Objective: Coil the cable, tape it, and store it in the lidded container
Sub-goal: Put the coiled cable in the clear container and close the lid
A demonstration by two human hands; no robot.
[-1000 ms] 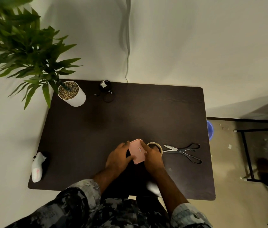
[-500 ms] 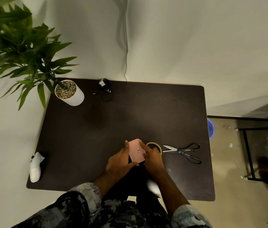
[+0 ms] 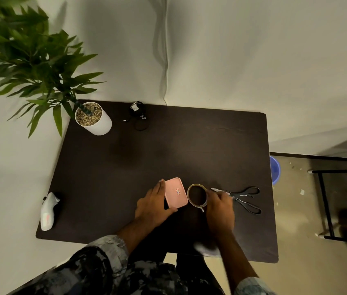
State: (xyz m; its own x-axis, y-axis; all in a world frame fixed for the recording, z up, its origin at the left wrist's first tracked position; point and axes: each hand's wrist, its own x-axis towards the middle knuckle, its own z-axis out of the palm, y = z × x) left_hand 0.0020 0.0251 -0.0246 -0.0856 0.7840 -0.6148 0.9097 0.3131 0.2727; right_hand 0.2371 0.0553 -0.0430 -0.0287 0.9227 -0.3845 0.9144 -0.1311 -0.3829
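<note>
Two hands split the work: the left hand point(image 3: 154, 206) rests spread against the pink lidded container point(image 3: 176, 192), probably steadying it; the right hand point(image 3: 219, 204) curls on the tape roll point(image 3: 197, 195) beside the scissors point(image 3: 243, 198), grip unclear.

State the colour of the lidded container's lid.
Pale pink, with a small sticker near its middle; the lidded container shows in the head view, beside the left hand.

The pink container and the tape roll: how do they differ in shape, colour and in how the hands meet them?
The pink container is a closed, rounded rectangle with a small label on its lid; the tape roll is an open ring showing the table through it. The container is pale pink, the roll tan. The left hand rests against the container's left side; the right hand touches the roll's right edge. Both lie flat, side by side.
</note>
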